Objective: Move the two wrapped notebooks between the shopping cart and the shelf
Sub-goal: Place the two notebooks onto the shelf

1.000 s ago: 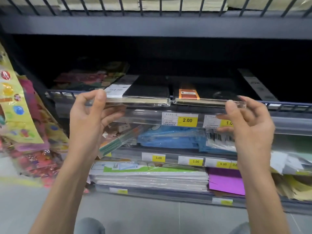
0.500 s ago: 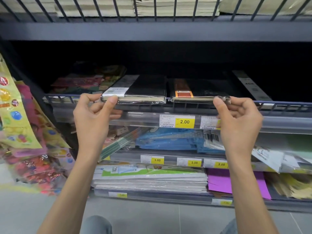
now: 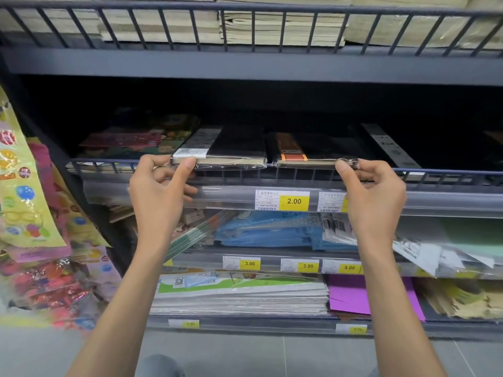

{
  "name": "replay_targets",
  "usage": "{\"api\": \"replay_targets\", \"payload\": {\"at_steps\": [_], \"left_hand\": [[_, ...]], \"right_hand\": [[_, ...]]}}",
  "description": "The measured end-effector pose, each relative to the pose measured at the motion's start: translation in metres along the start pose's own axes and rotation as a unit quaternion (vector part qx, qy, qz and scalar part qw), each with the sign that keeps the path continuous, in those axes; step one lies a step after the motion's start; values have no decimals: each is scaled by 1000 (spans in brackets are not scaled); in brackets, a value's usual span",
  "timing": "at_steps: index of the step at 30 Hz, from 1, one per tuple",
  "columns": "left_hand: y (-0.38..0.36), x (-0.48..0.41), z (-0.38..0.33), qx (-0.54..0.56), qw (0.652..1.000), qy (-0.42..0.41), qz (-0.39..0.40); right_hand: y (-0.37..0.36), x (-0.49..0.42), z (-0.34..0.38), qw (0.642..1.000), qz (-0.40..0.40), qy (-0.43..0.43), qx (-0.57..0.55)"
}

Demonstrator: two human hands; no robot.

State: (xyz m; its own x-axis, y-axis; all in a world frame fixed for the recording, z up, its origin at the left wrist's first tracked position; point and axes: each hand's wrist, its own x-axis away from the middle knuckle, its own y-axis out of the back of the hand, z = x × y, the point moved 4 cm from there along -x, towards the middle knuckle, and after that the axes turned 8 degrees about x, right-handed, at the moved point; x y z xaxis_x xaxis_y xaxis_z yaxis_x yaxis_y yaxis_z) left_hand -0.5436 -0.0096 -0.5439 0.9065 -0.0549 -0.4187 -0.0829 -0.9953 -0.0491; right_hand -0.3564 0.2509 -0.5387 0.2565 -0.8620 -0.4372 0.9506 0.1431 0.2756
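Glossy clear plastic wrap on notebooks [image 3: 234, 148]; matt metal shelf rail [image 3: 103, 161].

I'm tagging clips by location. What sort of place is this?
Probably a shop's stationery aisle: yellow price tags along the shelf edges, a white-labelled notebook and an orange-banded notebook in plastic wrap, stacked paper pads below.

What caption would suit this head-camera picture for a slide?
The left hand pinches the white-labelled notebook, the right hand the orange-banded notebook, at the shelf rail.
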Motion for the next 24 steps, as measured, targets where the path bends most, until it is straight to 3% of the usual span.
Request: {"api": "replay_targets", "payload": {"at_steps": [24], "left_hand": [[5, -1, 2, -40, 999, 3, 12]], "right_hand": [[1, 3, 1, 999, 4, 20, 38]]}}
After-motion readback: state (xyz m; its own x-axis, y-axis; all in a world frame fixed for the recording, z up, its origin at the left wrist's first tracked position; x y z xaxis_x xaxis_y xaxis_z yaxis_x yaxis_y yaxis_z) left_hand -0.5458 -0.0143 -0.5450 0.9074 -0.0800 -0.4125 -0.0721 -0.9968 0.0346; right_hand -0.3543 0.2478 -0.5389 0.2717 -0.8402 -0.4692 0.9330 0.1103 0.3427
